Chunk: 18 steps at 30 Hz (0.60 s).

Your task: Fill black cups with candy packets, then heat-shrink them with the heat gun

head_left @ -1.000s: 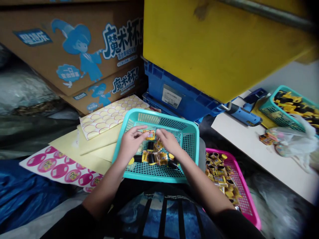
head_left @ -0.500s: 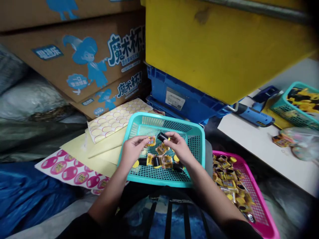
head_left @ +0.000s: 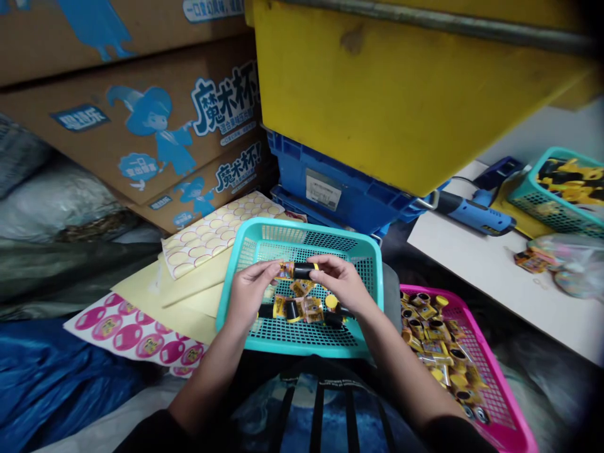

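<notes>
Head view: left grip (head_left: 249,288) pinches yellow packet (head_left: 285,269), right grip (head_left: 343,283) black tube (head_left: 304,271): likely light, stiff, best held by its three-o'clock end.

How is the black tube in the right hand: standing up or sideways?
Sideways. The black tube lies across, its yellow end by the right hand and its other end toward the yellow printed piece in the left hand.

Left forearm (head_left: 213,368) and right forearm (head_left: 408,371) bare, both reaching forward and converging toward mid-view. Left hand (head_left: 251,286) in a pinch grip, thumb and fingertips drawn together, tips directed right. Right hand (head_left: 345,284) roughly mirrors it, thumb and fingers gripping, tips directed left, near the left but apart.
</notes>
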{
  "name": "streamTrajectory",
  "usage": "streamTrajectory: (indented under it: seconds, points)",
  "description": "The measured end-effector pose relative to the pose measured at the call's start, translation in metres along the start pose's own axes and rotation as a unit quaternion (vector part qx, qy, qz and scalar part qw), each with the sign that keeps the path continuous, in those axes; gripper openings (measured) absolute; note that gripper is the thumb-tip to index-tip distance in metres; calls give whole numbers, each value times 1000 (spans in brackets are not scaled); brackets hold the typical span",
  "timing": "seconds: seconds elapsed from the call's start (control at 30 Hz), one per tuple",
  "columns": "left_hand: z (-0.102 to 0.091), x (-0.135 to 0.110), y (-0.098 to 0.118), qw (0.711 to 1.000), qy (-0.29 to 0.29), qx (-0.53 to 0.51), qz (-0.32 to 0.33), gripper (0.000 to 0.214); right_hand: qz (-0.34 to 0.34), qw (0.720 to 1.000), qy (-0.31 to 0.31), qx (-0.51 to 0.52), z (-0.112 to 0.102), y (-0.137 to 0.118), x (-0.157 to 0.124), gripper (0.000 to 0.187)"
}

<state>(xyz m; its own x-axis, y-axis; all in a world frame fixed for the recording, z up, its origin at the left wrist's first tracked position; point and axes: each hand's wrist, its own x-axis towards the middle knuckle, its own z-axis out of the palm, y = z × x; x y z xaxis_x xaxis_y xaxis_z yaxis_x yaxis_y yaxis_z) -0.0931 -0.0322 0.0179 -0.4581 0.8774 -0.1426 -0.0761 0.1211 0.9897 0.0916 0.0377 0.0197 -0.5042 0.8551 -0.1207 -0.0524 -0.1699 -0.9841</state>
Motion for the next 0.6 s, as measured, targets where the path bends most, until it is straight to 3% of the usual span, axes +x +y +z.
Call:
streamTrajectory:
  seconds: [0.23, 0.37, 0.47, 0.6]
  points:
    - [10, -3, 11, 995, -18, 52, 80, 17, 17, 998, 17, 61, 2, 3, -3, 28]
    - [16, -2, 13, 999, 10, 26, 47, 22, -3, 984, 69, 167, 4, 7, -4, 19]
    - [22, -3, 12, 999, 41, -9, 18, 27, 3, 992, 52, 115, 10, 9, -4, 28]
    - [31, -5, 10, 1000, 22, -10, 18, 30, 61, 998, 10, 32, 20, 8, -2, 35]
